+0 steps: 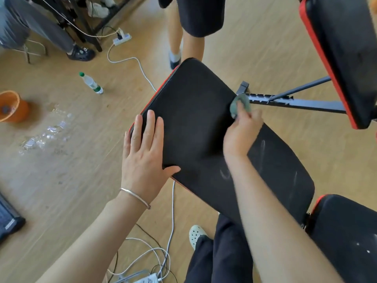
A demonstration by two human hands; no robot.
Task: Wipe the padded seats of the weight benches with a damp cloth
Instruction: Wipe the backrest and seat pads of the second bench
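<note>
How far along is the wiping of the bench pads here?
Looks done: the far half of the big pad is plain black. In hand: the right hand grips the cloth at that pad's right edge while the left hand lies flat on it. Left: pale streaks on its near half, and white specks on the small pad nearby.

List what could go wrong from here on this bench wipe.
1. The cloth, pinched in the right hand, sits at the edge of the pad beside the notched rail; it could snag there, or fingers could knock the notches.
2. What looks like water on the floor, plus loose cables by the shoe: likely slip or trip hazards.
3. The white streaks lie nearer than the cloth and may get missed.
</note>
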